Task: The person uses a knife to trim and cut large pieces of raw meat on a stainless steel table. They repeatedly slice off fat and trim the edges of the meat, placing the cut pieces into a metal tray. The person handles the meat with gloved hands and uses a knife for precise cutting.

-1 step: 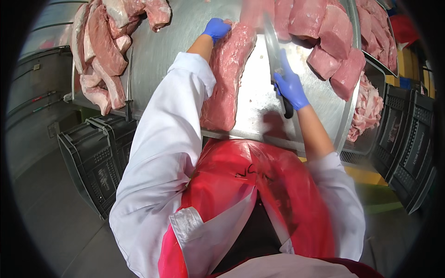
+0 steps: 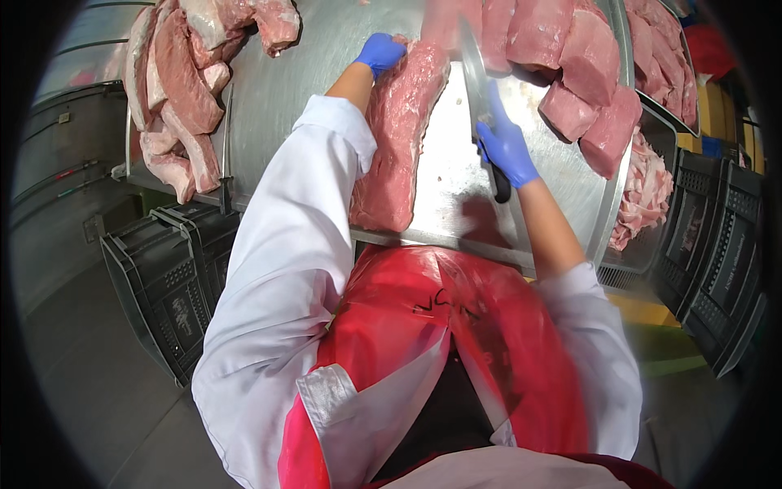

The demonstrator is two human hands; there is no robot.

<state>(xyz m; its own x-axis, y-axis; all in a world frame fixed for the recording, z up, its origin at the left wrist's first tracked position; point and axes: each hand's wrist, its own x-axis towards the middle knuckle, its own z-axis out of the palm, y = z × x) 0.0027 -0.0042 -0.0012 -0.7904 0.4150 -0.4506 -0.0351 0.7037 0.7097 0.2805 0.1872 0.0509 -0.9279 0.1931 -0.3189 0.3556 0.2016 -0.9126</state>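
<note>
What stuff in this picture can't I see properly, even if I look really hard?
All in the head view:
- Knife blade: blurred, so its tip is unclear.
- Knife handle: partly covered by the right hand.
- Long meat piece: part of its left side is behind the white left sleeve.
- Left hand: its own back hides how it grips.
- Left meat pile: cut off by the top edge.

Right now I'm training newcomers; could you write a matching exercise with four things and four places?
1. Blue-gloved left hand
2. Long black-handled metal knife
3. Long pink slab of meat
4. Thin pale pink meat strips

A. In the blue-gloved right hand
B. Beside the silver metal table's right edge
C. At the slab's far end
D. Running lengthwise toward the red plastic apron

Pairs: 1-C, 2-A, 3-D, 4-B
</note>
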